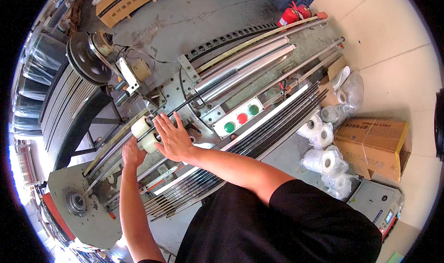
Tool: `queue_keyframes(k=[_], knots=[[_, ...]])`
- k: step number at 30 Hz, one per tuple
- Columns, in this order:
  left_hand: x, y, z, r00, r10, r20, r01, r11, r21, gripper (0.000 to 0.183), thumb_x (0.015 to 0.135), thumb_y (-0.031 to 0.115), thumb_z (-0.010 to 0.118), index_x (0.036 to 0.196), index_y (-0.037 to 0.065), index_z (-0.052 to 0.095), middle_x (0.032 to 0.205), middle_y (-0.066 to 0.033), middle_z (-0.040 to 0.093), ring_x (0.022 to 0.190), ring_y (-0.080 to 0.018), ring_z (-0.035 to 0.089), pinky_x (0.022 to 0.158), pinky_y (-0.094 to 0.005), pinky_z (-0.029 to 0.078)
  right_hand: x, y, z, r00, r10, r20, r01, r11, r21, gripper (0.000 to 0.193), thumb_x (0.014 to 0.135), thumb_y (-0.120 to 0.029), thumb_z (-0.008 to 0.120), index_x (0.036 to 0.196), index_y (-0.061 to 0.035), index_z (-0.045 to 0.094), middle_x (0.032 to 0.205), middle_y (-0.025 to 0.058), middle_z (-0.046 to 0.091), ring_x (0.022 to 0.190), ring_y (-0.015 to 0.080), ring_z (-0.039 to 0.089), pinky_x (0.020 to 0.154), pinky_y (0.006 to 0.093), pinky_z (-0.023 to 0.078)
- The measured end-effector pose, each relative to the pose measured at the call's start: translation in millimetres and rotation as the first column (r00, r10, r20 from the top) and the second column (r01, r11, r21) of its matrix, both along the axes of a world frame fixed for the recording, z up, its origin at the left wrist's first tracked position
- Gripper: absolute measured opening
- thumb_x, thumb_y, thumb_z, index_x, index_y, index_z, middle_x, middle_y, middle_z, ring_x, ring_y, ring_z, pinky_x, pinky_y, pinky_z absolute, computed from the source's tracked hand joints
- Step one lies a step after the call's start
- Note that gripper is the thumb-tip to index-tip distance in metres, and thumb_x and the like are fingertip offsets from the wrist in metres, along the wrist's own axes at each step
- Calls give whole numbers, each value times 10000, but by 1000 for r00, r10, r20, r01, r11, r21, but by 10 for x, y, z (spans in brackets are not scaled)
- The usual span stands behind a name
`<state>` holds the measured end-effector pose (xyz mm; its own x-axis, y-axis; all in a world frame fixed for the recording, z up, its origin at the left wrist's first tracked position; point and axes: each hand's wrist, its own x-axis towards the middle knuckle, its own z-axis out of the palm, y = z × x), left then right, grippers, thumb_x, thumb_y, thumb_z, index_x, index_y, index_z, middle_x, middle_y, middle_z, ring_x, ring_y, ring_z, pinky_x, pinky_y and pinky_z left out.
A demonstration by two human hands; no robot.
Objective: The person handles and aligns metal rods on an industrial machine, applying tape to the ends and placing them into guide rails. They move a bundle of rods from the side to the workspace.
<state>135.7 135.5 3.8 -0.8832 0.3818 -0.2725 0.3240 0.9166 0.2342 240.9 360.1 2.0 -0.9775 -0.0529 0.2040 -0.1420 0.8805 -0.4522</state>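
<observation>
A long thin black rod [206,91] slants over the machine bed and passes between two cream-coloured rollers [149,144]. My left hand [133,153] is at the near-left end of the rod, beside the rollers. Its fingers are closed around the rod, though the fingertips are partly hidden. My right hand [174,137] lies flat over the rod just right of the rollers, fingers stretched and thumb apart. Beyond it, two shiny metal rollers [249,73] lie along the bed.
A control panel [241,118] with green and red buttons sits right of my right hand. Several dark rods [259,129] lie in a row before me. A belt-wound wheel [85,57] stands left. Plastic film rolls [323,161] and a cardboard box [372,145] are on the right.
</observation>
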Motion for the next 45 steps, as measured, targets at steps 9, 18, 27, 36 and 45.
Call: queue_keyframes(k=[9, 18, 27, 36, 45], knots=[[-112, -925, -102, 1000, 15, 9, -15, 999, -43, 612, 830, 353, 862, 1384, 203, 650, 1316, -130, 730, 1252, -381, 654, 1064, -495, 503, -56, -81, -55, 996, -86, 39, 80, 987, 142, 781, 1052, -522, 450, 1621, 11, 413, 1719, 152, 373, 1629, 319, 258, 1296, 668, 64], [-363, -2702, -268, 971, 235, 35, -221, 945, -241, 630, 828, 434, 866, 1389, 208, 689, 1211, -174, 772, 1177, -383, 711, 1031, -480, 550, -73, -166, -114, 988, -123, -96, 142, 964, 223, 757, 1024, -485, 568, 1579, 16, 453, 1630, 191, 470, 1566, 342, 371, 1273, 690, 106], [-383, -2356, -127, 973, 186, 135, -137, 941, -311, 676, 827, 543, 820, 1394, 190, 714, 1319, -156, 742, 1238, -361, 692, 1052, -495, 542, -105, -80, -122, 990, -96, -107, 121, 959, 258, 720, 1037, -469, 566, 1576, -5, 453, 1619, 180, 475, 1559, 343, 375, 1271, 680, 106], [-199, -937, -157, 999, 8, 38, -2, 990, -144, 644, 871, 534, 800, 1405, 209, 647, 1250, -122, 763, 1186, -357, 711, 999, -508, 563, -96, 30, -248, 991, -120, -60, 133, 941, 312, 748, 1054, -490, 547, 1621, -31, 384, 1674, 169, 404, 1589, 341, 329, 1274, 689, 101], [-33, -103, -210, 993, -105, -61, 99, 991, -85, 634, 812, 381, 882, 1285, 80, 588, 1261, -144, 697, 1226, -349, 676, 1047, -466, 531, -141, 117, -178, 997, -74, -3, 67, 879, 471, 761, 1082, -556, 502, 1640, -53, 374, 1675, 154, 416, 1593, 323, 330, 1289, 665, 64]])
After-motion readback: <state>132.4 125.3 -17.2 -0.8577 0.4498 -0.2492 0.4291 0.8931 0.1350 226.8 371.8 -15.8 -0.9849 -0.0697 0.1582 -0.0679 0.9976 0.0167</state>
